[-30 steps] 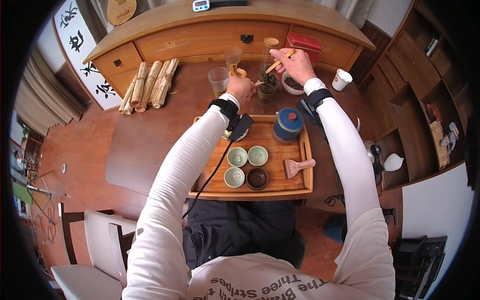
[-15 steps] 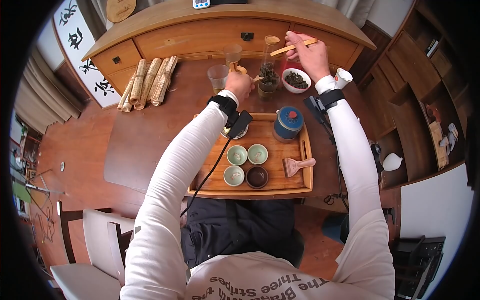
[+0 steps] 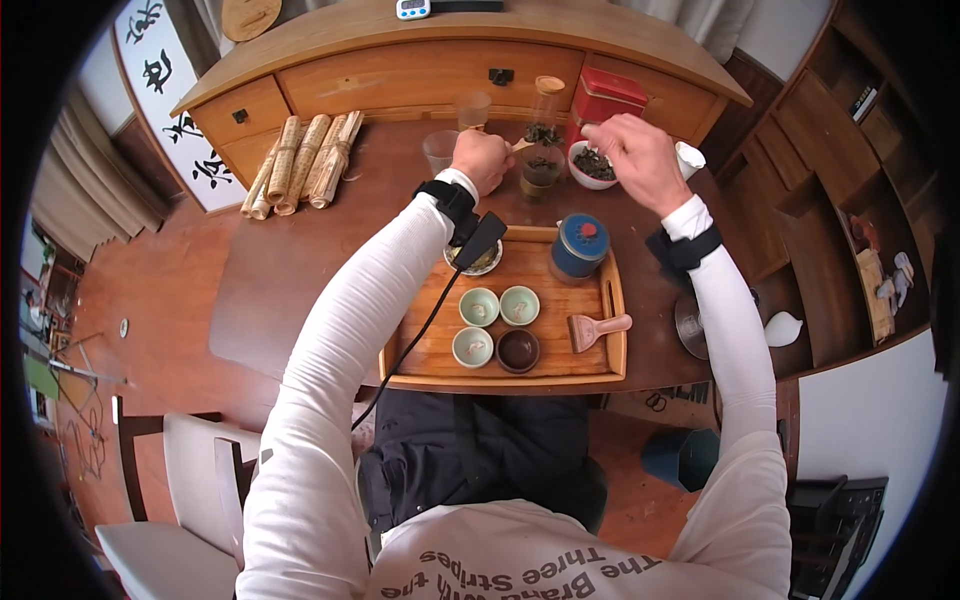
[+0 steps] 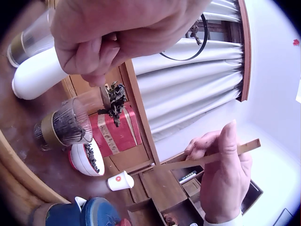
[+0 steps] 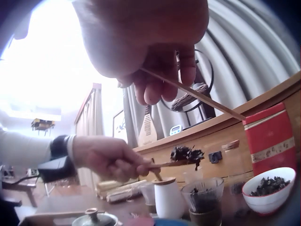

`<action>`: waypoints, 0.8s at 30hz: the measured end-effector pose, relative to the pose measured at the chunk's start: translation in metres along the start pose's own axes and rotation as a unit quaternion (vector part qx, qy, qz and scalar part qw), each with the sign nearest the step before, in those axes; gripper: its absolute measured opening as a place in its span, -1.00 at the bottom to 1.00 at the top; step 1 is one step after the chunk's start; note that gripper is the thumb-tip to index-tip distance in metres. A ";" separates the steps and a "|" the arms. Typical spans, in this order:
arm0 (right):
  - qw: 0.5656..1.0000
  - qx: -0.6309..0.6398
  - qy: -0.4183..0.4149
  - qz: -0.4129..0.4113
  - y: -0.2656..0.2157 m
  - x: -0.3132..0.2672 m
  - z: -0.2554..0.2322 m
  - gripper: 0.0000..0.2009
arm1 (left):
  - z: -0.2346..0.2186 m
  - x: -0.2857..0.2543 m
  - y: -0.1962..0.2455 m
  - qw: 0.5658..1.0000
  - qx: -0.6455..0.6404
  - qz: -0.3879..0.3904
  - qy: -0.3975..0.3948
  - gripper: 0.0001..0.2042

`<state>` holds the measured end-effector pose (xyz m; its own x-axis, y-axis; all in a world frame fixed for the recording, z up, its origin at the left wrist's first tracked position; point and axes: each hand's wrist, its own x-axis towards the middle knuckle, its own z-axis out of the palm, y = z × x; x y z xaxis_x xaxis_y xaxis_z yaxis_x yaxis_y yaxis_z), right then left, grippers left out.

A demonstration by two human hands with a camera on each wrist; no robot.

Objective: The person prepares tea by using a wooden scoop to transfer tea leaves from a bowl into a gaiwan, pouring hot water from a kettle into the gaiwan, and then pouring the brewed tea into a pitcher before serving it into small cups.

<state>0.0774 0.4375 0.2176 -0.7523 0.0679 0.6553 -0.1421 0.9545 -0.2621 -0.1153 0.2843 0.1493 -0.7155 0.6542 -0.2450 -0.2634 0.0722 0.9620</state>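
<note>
My left hand (image 3: pixel 483 162) grips a wooden tea scoop (image 5: pixel 173 164) by its handle. A clump of dark tea leaves (image 5: pixel 186 154) sits on the scoop, above a ribbed glass (image 3: pixel 541 180) that also has leaves inside. In the left wrist view a few leaves hang over the scoop's edge. My right hand (image 3: pixel 642 160), off to the right of the glass, holds a thin flat bamboo stick (image 4: pixel 207 159) between thumb and fingers. The stick is mostly hidden in the head view. Near that hand stands a white bowl (image 3: pixel 592 175) with more tea leaves.
A red box (image 3: pixel 612 95) and a white paper cup (image 3: pixel 688 160) stand behind and right. Nearer is a wooden tray (image 3: pixel 622 310) with a blue pot (image 3: pixel 579 246), small cups (image 3: pixel 479 307) and a brush (image 3: pixel 600 330). Bamboo scrolls (image 3: pixel 300 165) lie at the left.
My right hand has moved away from the scoop and glass, to the right and nearer to me, with the stick. The left hand has risen slightly, the leaf-laden scoop now above the glass.
</note>
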 end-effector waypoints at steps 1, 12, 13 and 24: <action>0.996 -0.038 -0.011 -0.076 -0.005 -0.004 0.001 -0.84 | 0.000 -0.003 0.003 1.000 0.000 -0.002 0.002 -0.87; 0.954 -0.100 -0.241 -0.146 -0.073 -0.030 0.090 -0.83 | -0.031 -0.064 0.033 1.000 0.021 0.021 0.008 -0.78; 0.954 -0.099 -0.238 -0.150 -0.077 -0.029 0.097 -0.83 | -0.040 -0.068 0.034 1.000 0.027 0.015 0.003 -0.78; 0.953 -0.055 -0.283 -0.094 -0.086 -0.018 0.120 -0.81 | -0.091 -0.127 0.041 0.997 0.074 0.002 0.035 -0.80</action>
<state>0.0258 0.3192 0.1439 -0.9513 -0.2440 0.1882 -0.2628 0.9614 -0.0816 -0.0945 0.1359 0.2090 -0.7613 0.6007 -0.2440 -0.1658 0.1835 0.9689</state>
